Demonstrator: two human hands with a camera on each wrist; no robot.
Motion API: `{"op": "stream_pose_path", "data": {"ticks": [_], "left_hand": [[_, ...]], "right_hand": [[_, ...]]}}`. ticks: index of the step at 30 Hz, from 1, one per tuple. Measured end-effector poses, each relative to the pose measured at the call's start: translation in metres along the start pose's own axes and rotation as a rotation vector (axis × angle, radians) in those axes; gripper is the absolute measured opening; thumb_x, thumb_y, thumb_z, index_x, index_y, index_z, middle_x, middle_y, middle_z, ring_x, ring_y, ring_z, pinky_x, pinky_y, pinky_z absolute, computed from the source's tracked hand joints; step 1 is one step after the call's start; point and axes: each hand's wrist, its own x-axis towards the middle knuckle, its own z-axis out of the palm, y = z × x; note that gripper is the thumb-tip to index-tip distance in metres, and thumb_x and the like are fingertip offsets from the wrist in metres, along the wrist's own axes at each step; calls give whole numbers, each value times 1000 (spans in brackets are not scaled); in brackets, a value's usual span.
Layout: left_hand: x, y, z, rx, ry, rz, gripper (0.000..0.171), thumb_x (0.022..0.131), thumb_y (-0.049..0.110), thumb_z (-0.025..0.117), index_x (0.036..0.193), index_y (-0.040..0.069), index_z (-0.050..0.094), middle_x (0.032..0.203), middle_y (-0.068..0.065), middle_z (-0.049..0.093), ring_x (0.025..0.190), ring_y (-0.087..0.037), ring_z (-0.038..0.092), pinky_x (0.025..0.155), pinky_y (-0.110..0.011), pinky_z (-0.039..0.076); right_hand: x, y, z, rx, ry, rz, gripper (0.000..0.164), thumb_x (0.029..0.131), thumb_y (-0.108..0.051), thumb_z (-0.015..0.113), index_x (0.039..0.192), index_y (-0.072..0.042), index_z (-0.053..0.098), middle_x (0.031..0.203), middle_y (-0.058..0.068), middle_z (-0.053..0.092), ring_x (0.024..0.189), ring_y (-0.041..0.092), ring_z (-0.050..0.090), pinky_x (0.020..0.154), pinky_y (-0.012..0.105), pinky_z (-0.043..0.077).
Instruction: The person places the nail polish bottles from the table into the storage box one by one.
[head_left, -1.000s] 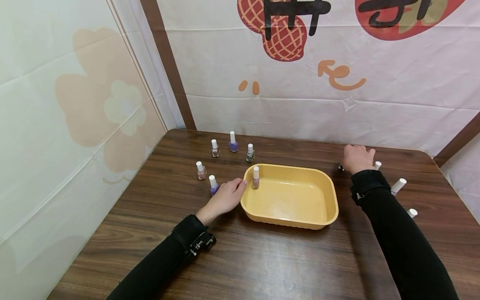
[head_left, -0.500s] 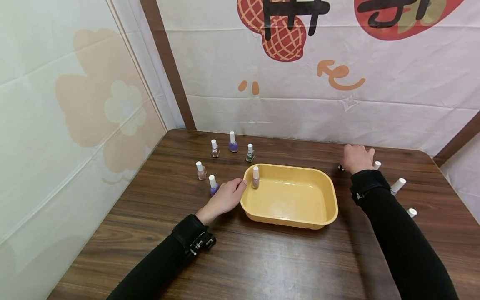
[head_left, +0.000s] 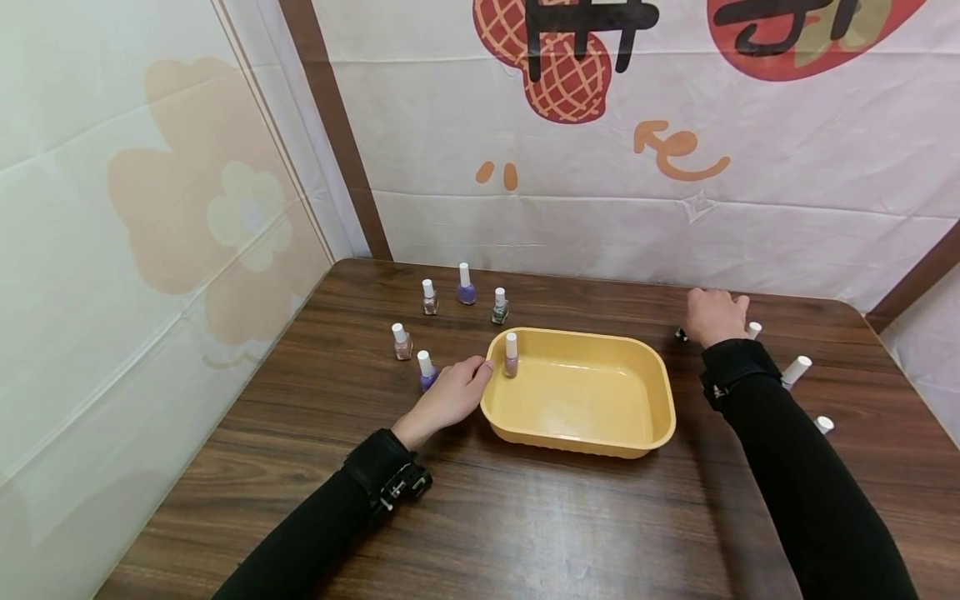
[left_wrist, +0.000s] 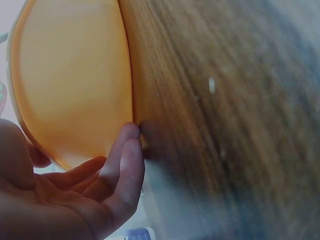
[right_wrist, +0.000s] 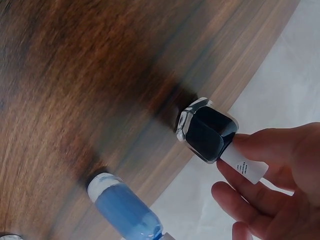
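Note:
My left hand (head_left: pixel 448 393) grips the left rim of a yellow rectangular tray (head_left: pixel 592 396); in the left wrist view its curled fingers (left_wrist: pixel 131 170) lie against the tray's outer wall. Inside the tray, near that side, stands a pinkish nail polish bottle (head_left: pixel 512 365) with a white cap. At the table's far right, my right hand (head_left: pixel 716 318) pinches the white cap of a dark nail polish bottle (right_wrist: pixel 212 132) between thumb and fingers. The head view shows only a sliver of this bottle, the hand covering most of it. A blue nail polish bottle (right_wrist: pixel 127 210) stands close by.
Left of the tray are several more polish bottles, among them a purple one (head_left: pixel 467 292), a glittery one (head_left: pixel 500 308) and a purple one (head_left: pixel 428 377) beside my left hand. White caps (head_left: pixel 797 369) show along my right sleeve. A printed cloth (head_left: pixel 600 233) hangs behind the table.

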Motion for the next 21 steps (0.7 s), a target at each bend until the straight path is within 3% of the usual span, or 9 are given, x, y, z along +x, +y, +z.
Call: {"op": "stream_pose_path", "data": {"ticks": [16, 21], "left_hand": [[0, 0, 1, -7, 5, -2, 35, 104, 31, 37, 106, 7, 63, 77, -3, 57, 71, -16, 55, 63, -28, 42], [0, -1, 0, -12, -3, -11, 36, 105, 32, 36, 106, 7, 63, 77, -3, 57, 70, -15, 55, 63, -27, 42]], "right_hand": [[-1, 4, -1, 63, -5, 0, 14, 88, -5, 56, 89, 9, 55, 100, 38, 58, 94, 55, 53, 84, 62, 32], [1, 4, 0, 129, 42, 22, 18, 87, -7, 57, 71, 1, 55, 86, 29, 62, 86, 49, 56, 79, 58, 34]]}}
